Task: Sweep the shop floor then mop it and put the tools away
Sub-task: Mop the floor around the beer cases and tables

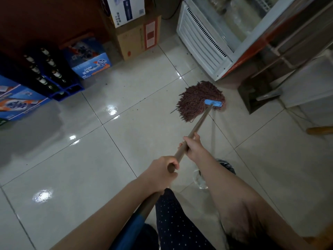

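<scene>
Item: reddish-brown string mop (pixel 196 101); left hand (pixel 163 169) and right hand (pixel 193 147) grip its wooden handle (pixel 200 121). Likely risk: slipping on wet glossy tiled floor (pixel 126 98).

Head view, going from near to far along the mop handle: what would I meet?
Left hand → right hand, both holding the mop handle → mop head → white cooler.

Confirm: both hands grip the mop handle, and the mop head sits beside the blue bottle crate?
Not the crate: the head view shows the mop head beside the white fridge. The left hand and right hand do grip the handle.
</scene>
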### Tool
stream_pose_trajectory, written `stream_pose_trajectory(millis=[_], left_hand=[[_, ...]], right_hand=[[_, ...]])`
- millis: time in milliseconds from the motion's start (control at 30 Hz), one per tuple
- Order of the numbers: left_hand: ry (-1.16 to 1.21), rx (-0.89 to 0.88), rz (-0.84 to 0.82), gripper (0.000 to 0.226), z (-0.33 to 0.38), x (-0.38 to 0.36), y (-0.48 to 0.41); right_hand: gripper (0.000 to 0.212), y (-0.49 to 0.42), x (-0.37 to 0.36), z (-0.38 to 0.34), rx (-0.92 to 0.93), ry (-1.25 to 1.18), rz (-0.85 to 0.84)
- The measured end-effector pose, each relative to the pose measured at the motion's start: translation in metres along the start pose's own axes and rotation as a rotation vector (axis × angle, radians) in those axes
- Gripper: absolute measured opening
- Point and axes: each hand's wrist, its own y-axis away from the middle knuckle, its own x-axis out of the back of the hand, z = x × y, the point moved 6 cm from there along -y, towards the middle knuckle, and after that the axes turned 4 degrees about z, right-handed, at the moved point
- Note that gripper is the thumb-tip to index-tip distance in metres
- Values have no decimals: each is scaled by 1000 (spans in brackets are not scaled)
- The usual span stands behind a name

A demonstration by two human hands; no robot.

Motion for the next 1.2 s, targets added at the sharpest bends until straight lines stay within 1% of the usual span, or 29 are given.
stream_pose_trajectory(millis=[200,300,400,533,733,833,933,1000,1067,1200], left_hand=[[-47,14,-6,21,-25,8,30],[0,63,-1,20,-50,10,61],[-5,60,14,19,-74,11,96],[-53,51,25,20,-111,5,150],[-155,32,52,24,-176,-12,245],[-169,62,40,22,-206,-23,285],[-122,88,54,20,-226,-28,314],[-123,91,59,26,-231,-27,326],[-134,97,60,37,-234,-27,334],[58,131,56,61,-238,-35,341]], right_hand=[[71,21,-18,28,1,43,11],[72,42,-26,55,-2,47,-3],[73,68,-35,88,13,45,-30],[73,105,-44,141,12,25,-65],[67,165,-51,245,-18,21,-109],[64,193,-49,294,-40,26,-134],[56,217,-51,327,-58,-5,-151],[52,227,-52,341,-67,-32,-152],[50,232,-52,348,-69,-69,-138],[51,233,-50,354,-76,-172,-44]])
